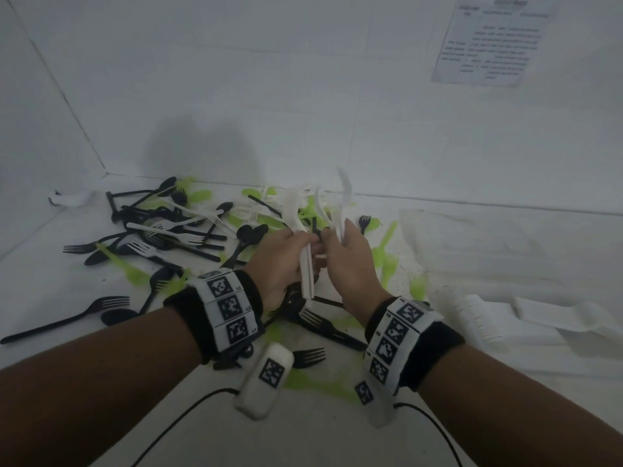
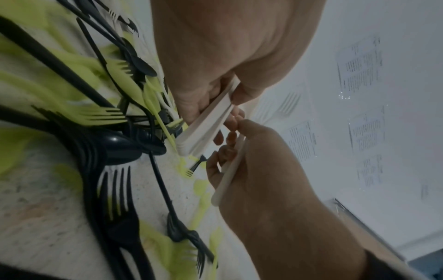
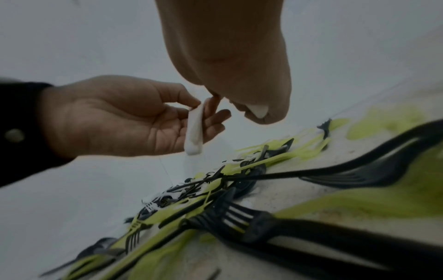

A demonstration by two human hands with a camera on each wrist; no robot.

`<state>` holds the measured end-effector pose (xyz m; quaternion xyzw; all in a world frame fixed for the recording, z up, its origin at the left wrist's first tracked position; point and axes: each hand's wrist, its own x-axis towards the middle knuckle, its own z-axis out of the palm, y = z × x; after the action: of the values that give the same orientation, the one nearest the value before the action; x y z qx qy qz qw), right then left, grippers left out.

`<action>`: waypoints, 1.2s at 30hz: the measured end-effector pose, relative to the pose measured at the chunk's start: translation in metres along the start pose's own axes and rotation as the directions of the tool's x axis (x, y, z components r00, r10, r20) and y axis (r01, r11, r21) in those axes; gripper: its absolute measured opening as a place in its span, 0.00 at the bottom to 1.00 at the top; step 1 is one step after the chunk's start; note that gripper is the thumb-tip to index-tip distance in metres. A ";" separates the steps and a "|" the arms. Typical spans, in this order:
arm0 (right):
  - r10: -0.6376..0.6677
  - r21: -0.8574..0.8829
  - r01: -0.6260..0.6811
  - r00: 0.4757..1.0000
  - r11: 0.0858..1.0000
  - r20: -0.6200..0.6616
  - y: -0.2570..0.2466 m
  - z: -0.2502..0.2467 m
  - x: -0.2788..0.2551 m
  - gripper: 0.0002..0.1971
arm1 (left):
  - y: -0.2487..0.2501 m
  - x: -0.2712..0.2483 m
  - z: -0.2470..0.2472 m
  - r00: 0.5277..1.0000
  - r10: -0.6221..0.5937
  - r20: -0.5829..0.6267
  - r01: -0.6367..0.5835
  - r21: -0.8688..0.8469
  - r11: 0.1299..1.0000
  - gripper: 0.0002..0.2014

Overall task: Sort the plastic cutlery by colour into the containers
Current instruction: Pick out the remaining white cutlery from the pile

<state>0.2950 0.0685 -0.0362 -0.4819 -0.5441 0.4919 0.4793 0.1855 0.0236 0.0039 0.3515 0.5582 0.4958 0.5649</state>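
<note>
**Plastic cutlery held in both hands above a mixed heap**

Plastic cutlery [image 1: 188,237] in black, lime green and white lies tangled on a white surface [image 1: 303,433]. The left hand [image 1: 279,261] curls round a stack of flat white handles [image 1: 306,267]; the right hand [image 1: 350,261] grips thin white pieces [image 1: 342,203]. Printed text on the wall sheet [image 1: 492,42] is too blurred to read.
</note>
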 end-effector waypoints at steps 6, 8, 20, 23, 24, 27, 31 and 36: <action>0.022 -0.066 -0.016 0.996 0.998 0.087 0.003 -0.008 -0.001 0.09 | -0.007 0.003 0.002 0.991 0.092 -0.097 -0.082 0.100 0.992 0.09; 0.049 -0.039 -0.045 0.993 0.998 0.111 0.002 -0.011 -0.002 0.09 | -0.008 0.002 0.000 0.988 0.085 -0.128 -0.076 0.077 0.994 0.09; 0.090 0.070 -0.103 0.982 0.992 0.168 -0.015 -0.018 -0.021 0.05 | -0.011 -0.010 0.009 0.999 0.019 -0.029 -0.020 -0.040 0.999 0.11; 0.030 -0.002 -0.030 0.991 1.000 0.133 -0.011 -0.018 -0.024 0.07 | -0.010 -0.014 0.013 0.999 0.053 -0.013 -0.054 -0.092 0.994 0.10; 0.011 -0.018 -0.009 0.993 1.000 0.120 -0.010 -0.018 -0.025 0.08 | -0.009 -0.015 0.014 0.998 0.057 -0.010 -0.057 -0.104 0.993 0.10; -0.038 -0.068 0.044 0.996 0.997 0.081 -0.009 -0.017 -0.027 0.10 | -0.011 -0.015 0.015 0.999 0.045 -0.010 -0.046 -0.123 0.991 0.10; -0.066 -0.107 0.079 0.991 0.991 0.120 -0.010 -0.013 -0.030 0.13 | -0.017 -0.012 0.012 0.999 0.027 -0.036 -0.032 -0.140 0.990 0.10; -0.087 -0.156 0.115 0.981 0.981 0.174 -0.007 -0.010 -0.030 0.14 | -0.022 -0.012 0.002 0.999 0.023 0.035 -0.016 -0.173 0.985 0.13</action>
<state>0.3072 0.0387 -0.0301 -0.4490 -0.6448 0.4585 0.4151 0.1925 0.0067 -0.0134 0.3158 0.4991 0.5411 0.5986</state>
